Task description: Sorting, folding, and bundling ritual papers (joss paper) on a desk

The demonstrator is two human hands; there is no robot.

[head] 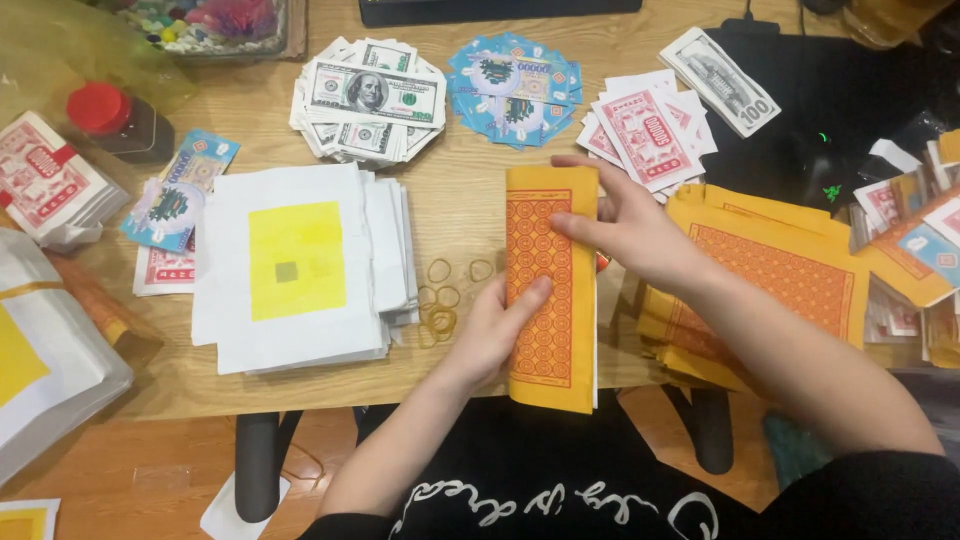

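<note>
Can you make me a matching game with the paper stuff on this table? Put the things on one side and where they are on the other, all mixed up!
Things:
1. folded yellow-and-orange packet
2. rubber bands
3. white stack with a yellow square
4. blue fanned notes

Places:
A. top middle of the table
B. left of the rubber bands
C. between both hands, the left hand and right hand
D. loose on the wood, just left of the packet

Pairs: 1-C, 2-D, 3-B, 4-A
</note>
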